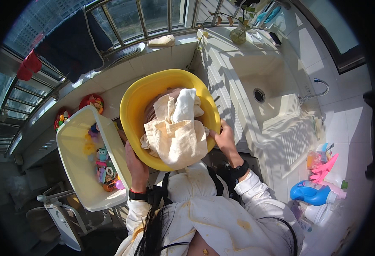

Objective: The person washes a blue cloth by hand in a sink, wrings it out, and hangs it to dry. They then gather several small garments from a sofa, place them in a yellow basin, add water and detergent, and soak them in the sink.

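Observation:
Both of my hands grip a yellow plastic basin (131,105) in front of my body. My left hand (137,168) presses against its lower left wall, and my right hand (225,140) holds the rim at the lower right, fingers partly hidden. Cream cloth (178,142), a white cloth piece (185,105) and brownish fabric (150,110) lie heaped inside the basin. Just left of it, a pale yellow tub (75,150) holds several small toys, among them a teal figure (102,154).
A white laundry sink (270,76) with a ridged washboard and a chrome faucet (322,88) stands at the right. Beyond it are a blue detergent bottle (310,192) and pink gloves (325,169). Dark towels (69,44) hang on window bars. A glass vase (238,36) holds a plant.

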### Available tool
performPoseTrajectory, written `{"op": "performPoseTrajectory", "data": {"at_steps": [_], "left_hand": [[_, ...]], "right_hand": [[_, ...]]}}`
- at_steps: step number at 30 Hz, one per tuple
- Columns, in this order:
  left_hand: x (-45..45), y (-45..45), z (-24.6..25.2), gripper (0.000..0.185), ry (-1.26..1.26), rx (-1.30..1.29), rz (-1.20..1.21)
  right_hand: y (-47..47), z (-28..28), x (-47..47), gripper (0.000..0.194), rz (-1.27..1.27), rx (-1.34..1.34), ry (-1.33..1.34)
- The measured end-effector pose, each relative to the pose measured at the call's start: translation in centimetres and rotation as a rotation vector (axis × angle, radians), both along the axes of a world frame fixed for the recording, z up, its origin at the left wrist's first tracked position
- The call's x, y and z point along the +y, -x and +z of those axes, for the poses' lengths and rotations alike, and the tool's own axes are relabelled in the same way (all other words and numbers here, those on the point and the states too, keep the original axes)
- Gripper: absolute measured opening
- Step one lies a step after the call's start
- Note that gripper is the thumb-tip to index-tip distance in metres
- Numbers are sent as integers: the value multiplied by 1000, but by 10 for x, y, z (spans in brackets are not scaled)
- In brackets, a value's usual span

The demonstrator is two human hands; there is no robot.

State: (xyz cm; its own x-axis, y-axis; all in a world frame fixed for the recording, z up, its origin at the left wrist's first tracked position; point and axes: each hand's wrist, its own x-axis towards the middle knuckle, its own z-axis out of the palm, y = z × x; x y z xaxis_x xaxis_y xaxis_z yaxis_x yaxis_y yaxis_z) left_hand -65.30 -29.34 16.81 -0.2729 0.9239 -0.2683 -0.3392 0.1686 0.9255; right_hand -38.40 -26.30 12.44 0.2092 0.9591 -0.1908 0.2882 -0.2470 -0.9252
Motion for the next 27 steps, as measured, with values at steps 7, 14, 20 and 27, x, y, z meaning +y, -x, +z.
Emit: {"op": "performPoseTrajectory", "data": {"at_steps": [7, 14, 20, 27], "left_hand": [[22, -37, 0, 42, 42, -178, -174], [43, -100, -34, 39, -145, -460, -125], [48, -116, -32, 38, -62, -481, -255], [57, -126, -20, 37, -28, -465, -272]], "right_hand": [[-34, 20, -26, 47, -220, -325, -243], [-71, 60, -57, 34, -431, -576, -261], [-86, 79, -77, 23, -509, -900, -218], [-94, 73, -67, 19, -646, -412, -410]]}}
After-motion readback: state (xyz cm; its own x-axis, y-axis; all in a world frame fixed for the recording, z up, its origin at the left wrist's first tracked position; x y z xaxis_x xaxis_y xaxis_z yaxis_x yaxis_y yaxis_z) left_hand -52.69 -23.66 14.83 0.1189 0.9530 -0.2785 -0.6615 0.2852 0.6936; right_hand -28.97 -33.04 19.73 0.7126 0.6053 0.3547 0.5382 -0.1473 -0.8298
